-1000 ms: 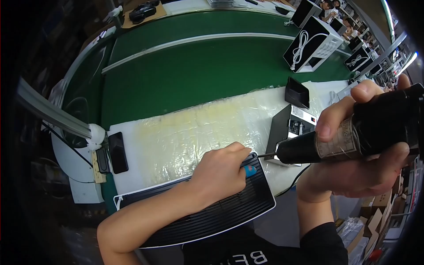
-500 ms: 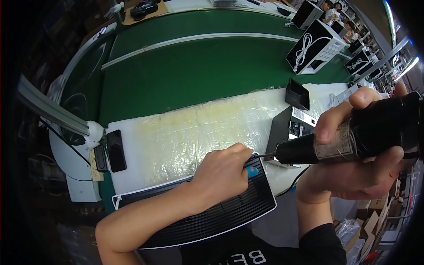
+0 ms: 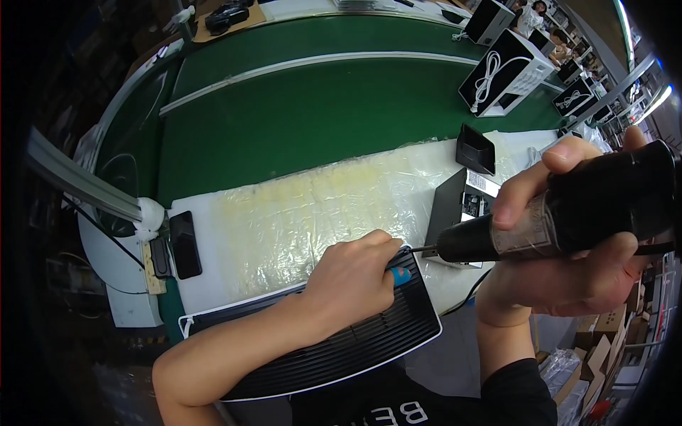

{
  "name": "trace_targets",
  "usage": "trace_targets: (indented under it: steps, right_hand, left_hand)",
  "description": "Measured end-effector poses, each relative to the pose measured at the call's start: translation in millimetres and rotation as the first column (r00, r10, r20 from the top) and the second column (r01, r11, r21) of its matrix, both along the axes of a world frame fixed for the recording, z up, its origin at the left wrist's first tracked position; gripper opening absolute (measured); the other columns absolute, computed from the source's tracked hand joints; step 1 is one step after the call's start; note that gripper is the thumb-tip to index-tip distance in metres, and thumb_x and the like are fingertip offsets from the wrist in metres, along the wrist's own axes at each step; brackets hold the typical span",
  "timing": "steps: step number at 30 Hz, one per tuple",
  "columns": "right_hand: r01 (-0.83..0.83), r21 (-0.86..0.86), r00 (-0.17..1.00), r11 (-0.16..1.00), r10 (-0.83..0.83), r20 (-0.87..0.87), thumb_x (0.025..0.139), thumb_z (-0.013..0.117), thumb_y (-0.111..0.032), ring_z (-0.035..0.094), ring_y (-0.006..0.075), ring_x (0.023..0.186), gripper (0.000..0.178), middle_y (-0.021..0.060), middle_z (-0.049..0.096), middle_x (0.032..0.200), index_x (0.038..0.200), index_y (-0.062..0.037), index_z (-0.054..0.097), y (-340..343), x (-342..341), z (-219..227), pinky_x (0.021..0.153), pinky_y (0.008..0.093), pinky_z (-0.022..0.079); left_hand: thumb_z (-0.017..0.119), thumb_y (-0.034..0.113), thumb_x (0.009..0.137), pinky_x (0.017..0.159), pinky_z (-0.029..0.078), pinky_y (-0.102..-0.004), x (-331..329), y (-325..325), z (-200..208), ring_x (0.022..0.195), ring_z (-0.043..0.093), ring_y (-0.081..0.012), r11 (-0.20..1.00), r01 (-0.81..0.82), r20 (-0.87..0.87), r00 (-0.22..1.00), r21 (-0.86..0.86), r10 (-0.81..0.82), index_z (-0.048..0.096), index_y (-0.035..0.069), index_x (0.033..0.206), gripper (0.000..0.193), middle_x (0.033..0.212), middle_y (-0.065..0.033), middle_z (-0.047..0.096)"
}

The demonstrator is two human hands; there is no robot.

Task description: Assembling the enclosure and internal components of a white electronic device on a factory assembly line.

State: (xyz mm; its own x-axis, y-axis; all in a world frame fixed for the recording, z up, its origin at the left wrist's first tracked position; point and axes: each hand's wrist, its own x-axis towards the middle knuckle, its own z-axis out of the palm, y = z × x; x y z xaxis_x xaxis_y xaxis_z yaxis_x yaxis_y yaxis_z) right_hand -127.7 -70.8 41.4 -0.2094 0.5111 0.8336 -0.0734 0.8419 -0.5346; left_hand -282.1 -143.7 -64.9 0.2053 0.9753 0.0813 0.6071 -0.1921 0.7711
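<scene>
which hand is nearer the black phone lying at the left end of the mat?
Left. The left hand rests on the grille panel, right of the phone; the right hand is farther right, gripping the screwdriver.
</scene>
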Motion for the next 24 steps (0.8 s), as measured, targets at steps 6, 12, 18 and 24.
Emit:
trace_targets:
  steps: [6,12,18,24]
  right_hand:
    - [-0.017,-0.042,0.999,0.999,0.016,-0.035,0.097,0.041,-0.046,0.058,0.0201,0.052,0.073,0.0233,0.059,0.098,0.139,0.0087,0.019,-2,-20,-16,0.046,0.0235,0.047]
    - [-0.111,-0.129,0.994,0.985,0.107,-0.034,0.095,0.041,-0.052,0.058,0.0199,0.053,0.076,0.0221,0.060,0.097,0.142,0.0026,0.017,-2,-23,-22,0.046,0.0250,0.047]
    - [-0.194,-0.217,0.981,0.957,0.188,-0.051,0.094,0.042,-0.057,0.058,0.0198,0.054,0.079,0.0209,0.060,0.096,0.146,-0.0035,0.016,-7,-17,-23,0.047,0.0264,0.048]
    - [0.111,-0.072,0.956,0.991,-0.126,-0.266,0.096,0.041,-0.049,0.055,0.0162,0.051,0.069,0.0204,0.061,0.098,0.139,0.0011,0.023,-8,23,-9,0.044,0.0226,0.043]
  left_hand:
    - [0.057,0.005,0.074,0.067,0.051,-0.0439,-1,0,-5,0.073,0.062,-0.0365,0.999,-0.024,-0.006,1.000,0.032,0.025,0.062,-0.002,0.092,0.019,0.085,-0.0159,0.059]
    - [0.055,0.003,0.073,0.068,0.051,-0.0431,1,0,-1,0.075,0.062,-0.0360,1.000,-0.019,-0.052,0.998,0.002,0.019,0.062,-0.001,0.091,0.020,0.087,-0.0158,0.059]
    - [0.057,0.005,0.073,0.069,0.052,-0.0418,1,-3,2,0.075,0.063,-0.0354,1.000,-0.006,-0.073,0.997,0.022,0.008,0.063,0.000,0.096,0.024,0.089,-0.0158,0.059]
    - [0.059,0.007,0.076,0.079,0.051,-0.0418,2,-5,-5,0.089,0.062,-0.0352,1.000,-0.008,-0.120,0.993,0.024,0.011,0.061,0.002,0.109,0.033,0.103,-0.0146,0.062]
